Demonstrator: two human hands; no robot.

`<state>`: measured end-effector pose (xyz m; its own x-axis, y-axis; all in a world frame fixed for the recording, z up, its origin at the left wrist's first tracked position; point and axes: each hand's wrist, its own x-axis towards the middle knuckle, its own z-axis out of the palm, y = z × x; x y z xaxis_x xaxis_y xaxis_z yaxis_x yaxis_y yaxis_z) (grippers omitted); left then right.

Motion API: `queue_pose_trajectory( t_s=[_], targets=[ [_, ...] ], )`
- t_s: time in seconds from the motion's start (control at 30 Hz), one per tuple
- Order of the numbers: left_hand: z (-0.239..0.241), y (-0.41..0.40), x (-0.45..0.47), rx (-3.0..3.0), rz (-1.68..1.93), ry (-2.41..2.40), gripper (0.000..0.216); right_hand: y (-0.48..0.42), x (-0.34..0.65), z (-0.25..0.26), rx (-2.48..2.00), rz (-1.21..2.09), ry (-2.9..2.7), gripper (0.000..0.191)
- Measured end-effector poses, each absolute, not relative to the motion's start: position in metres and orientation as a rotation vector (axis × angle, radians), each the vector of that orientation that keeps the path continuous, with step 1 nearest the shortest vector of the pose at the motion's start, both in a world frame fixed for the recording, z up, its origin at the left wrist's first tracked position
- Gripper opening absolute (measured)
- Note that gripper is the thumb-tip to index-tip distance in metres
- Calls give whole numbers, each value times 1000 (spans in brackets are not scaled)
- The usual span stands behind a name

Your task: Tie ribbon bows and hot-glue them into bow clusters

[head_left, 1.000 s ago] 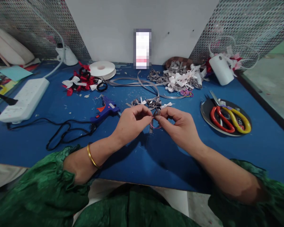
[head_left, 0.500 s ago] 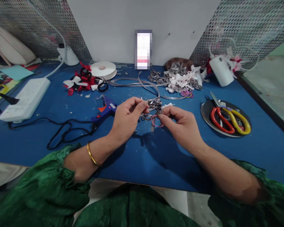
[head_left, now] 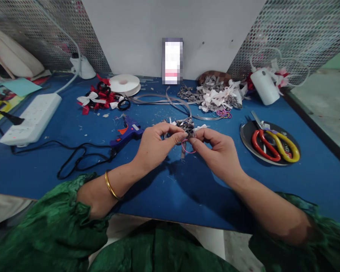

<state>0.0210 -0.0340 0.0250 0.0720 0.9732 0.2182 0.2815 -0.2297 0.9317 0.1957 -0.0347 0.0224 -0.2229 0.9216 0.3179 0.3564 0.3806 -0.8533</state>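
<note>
My right hand pinches a grey ribbon bow with a pink hair tie looped below it; a grey ribbon tail hangs down there. My left hand is closed, thumb against forefinger, its tips touching the same ribbon piece from the left. The bow itself is mostly covered by my fingers. Just behind my fingertips lies a small heap of grey ribbon bows. To the left of my left hand, a blue glue gun with an orange trigger rests on the blue table.
Scissors with red and yellow handles lie on a dark round spool at right. Behind are white and grey bows, a white ribbon reel, red bows and a phone. A power strip sits left, the glue-gun cord trailing near it.
My left hand has moved right, from over the heap to the ribbon piece at my right fingertips. My right hand has stayed nearly in place, still pinching it.
</note>
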Motion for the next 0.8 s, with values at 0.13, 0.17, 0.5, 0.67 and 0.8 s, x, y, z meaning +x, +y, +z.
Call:
queue_pose_trajectory(
  t_s=[0.13, 0.17, 0.5, 0.67, 0.8],
  targets=[
    [23, -33, 21, 1651, 1148, 1278, 17, -35, 195, 22, -1115, 810, -1792, 18],
    [23, -33, 21, 1665, 1130, 1282, 17, -35, 195, 22, -1119, 809, -1796, 18],
    [25, -34, 19, 1745, 1286, 1328, 23, -34, 195, 21, -1138, 810, -1810, 17],
    [27, -33, 18, 1611, 1520, 1271, 36, -34, 196, 21, -1160, 798, -1779, 18],
    [26, -32, 20, 1444, 1529, 1235, 35, -31, 198, 21, -1219, 775, -1701, 18]
  ],
)
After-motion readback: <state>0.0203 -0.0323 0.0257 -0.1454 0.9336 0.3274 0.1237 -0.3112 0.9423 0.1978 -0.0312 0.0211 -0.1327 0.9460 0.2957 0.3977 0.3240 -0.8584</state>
